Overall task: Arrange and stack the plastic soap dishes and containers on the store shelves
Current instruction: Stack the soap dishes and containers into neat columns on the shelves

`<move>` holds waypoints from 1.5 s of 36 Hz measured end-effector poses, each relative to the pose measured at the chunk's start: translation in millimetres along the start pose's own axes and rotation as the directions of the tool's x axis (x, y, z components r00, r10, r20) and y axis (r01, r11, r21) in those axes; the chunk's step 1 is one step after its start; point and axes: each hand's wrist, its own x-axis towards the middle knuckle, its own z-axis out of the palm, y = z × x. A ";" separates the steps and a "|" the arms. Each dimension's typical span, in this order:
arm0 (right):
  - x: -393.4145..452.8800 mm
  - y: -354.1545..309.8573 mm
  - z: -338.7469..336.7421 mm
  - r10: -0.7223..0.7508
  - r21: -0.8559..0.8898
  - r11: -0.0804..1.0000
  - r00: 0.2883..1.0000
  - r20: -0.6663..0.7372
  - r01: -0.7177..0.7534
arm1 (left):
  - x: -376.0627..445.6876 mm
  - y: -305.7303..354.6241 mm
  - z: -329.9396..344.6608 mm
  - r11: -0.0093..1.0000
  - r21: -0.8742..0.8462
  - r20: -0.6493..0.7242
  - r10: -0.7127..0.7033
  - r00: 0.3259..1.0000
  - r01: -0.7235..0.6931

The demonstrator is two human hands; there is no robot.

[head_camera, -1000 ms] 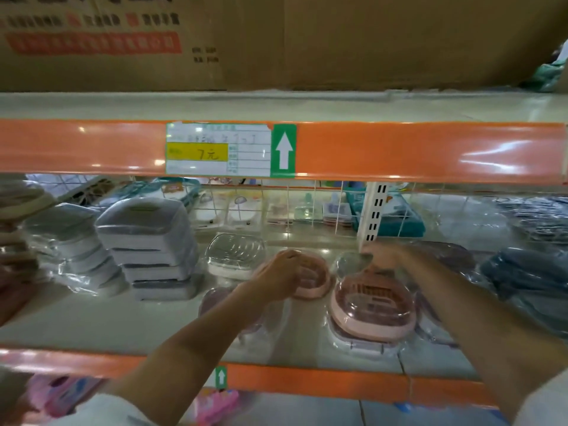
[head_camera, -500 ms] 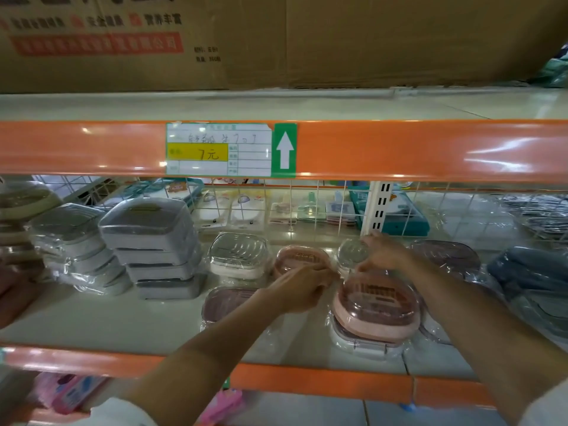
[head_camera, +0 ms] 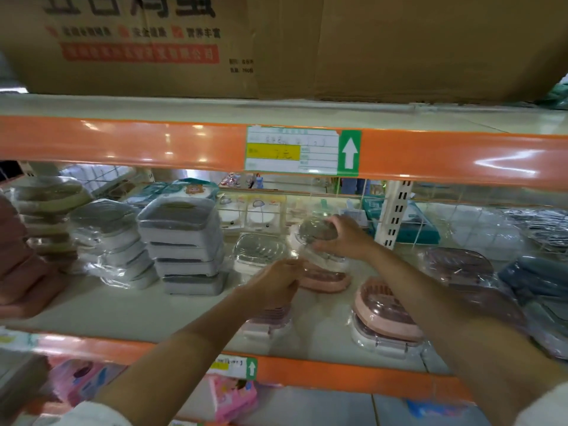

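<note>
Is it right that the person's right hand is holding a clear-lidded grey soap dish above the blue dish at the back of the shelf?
Not quite. In the head view the right hand holds the clear-lidded grey soap dish above a pink plastic soap dish, not a blue one. The rest stands.

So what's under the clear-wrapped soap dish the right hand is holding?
A pink soap dish sits directly below the clear-wrapped soap dish gripped by the right hand. Whether the two touch is unclear; the left hand covers the pink dish's left edge.
</note>
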 end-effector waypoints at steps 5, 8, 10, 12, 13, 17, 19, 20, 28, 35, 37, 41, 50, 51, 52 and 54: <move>17.4 -51.4 26.7 -0.082 0.019 0.996 0.996 -0.043 0.083 | -29.8 -25.9 -22.6 0.986 0.098 0.146 -0.151 0.978 0.138; 25.3 -78.8 39.0 -0.136 -0.015 0.991 0.990 -0.025 0.136 | -48.0 -39.5 -37.4 0.972 0.116 0.122 -0.220 0.968 0.206; 29.5 -91.0 47.5 -0.168 -0.040 0.985 0.986 0.017 0.169 | -58.0 -50.3 -45.1 0.962 0.113 0.120 -0.261 0.958 0.248; 34.0 -97.5 54.3 -0.180 -0.063 0.981 0.981 0.069 0.184 | -67.3 -58.1 -53.5 0.959 0.108 0.144 -0.276 0.950 0.262; 35.2 -98.9 55.2 -0.173 -0.072 0.981 0.981 0.087 0.179 | -70.4 -62.2 -55.5 0.960 0.104 0.157 -0.274 0.949 0.260; 33.1 -100.1 52.1 -0.155 -0.106 0.980 0.982 0.112 0.167 | -75.1 -62.7 -60.2 0.976 0.071 0.158 -0.214 0.964 0.205; 28.0 -96.9 50.7 -0.133 -0.084 0.987 0.987 0.085 0.140 | -72.6 -58.8 -60.2 0.979 0.064 0.181 -0.201 0.963 0.192; 24.8 -93.2 50.5 -0.120 -0.050 0.991 0.991 0.059 0.123 | -71.0 -57.0 -59.3 0.981 0.064 0.193 -0.192 0.962 0.183; -19.5 -52.2 36.1 -0.011 0.027 1.000 0.997 -0.075 0.013 | -44.2 -34.0 -37.0 0.953 0.223 0.347 0.119 0.930 -0.205; -74.2 22.0 7.6 0.306 -0.046 0.951 0.952 -0.015 -0.306 | -26.1 -22.7 -5.0 0.979 0.135 0.470 0.071 0.880 -0.151; -86.9 36.3 -2.1 0.342 -0.049 0.939 0.940 -0.006 -0.342 | -21.6 -19.9 -2.2 0.988 0.118 0.462 0.036 0.886 -0.102; -107.9 52.4 -19.7 0.357 -0.097 0.933 0.924 0.136 -0.346 | -9.9 -12.1 9.6 0.990 0.096 0.410 0.051 0.911 -0.099; -109.0 75.1 -27.6 0.267 -0.195 0.953 0.946 0.183 -0.231 | 6.7 12.4 33.5 0.998 0.055 0.354 -0.050 0.934 0.032; -104.3 74.2 -30.3 0.241 -0.182 0.960 0.958 0.158 -0.211 | 6.0 12.4 32.3 0.998 0.041 0.354 -0.062 0.933 0.051; -98.7 72.1 -33.4 0.211 -0.186 0.965 0.968 0.133 -0.185 | 5.5 9.2 33.9 0.998 0.026 0.352 -0.071 0.933 0.065; -83.6 69.6 -36.8 0.156 -0.180 0.974 0.984 0.083 -0.139 | 2.4 6.2 35.7 0.997 0.010 0.350 -0.076 0.934 0.077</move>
